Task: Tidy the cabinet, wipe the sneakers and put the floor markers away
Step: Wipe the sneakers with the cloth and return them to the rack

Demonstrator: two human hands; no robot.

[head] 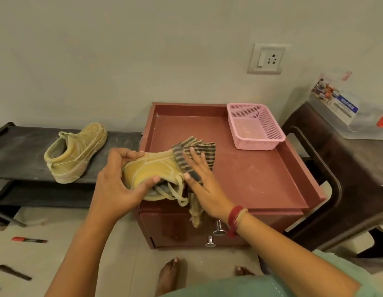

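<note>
Cabinet top, middle and right: bare surface is lying open for a hand.
Back right corner: pink basket is standing beside the raised rim, blocking this corner.
Front left edge: left hand, right hand, sneaker and cloth are crowding it.
Left rack: second sneaker is occupying the middle — the part on its left is lying free.
Right side: dark chair is standing just beside this edge — closing the approach.
</note>
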